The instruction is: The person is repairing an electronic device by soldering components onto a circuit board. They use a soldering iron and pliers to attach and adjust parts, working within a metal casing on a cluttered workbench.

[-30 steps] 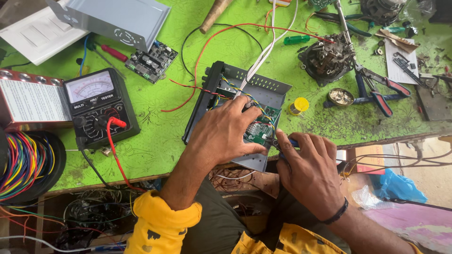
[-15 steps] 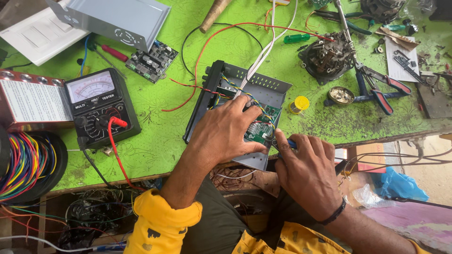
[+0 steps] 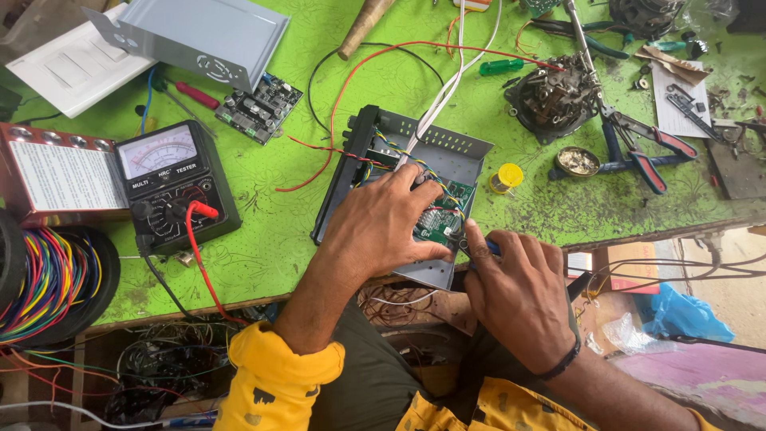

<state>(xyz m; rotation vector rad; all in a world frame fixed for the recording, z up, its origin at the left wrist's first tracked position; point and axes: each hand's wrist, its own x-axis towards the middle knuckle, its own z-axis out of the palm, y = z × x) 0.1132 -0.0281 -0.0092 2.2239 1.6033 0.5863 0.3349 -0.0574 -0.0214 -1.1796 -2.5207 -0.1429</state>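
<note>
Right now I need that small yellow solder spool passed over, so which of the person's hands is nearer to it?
Right. The right hand sits just below the yellow solder spool, gripping a blue-handled tool. The left hand lies farther off, pressed on the green circuit board.

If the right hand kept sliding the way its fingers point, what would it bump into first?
The right hand points up and to the left, holding a blue-handled tool. Going straight on, it would probably meet the green circuit board in the open grey metal case first, right beside the left hand. Depth is hard to judge here.
</note>
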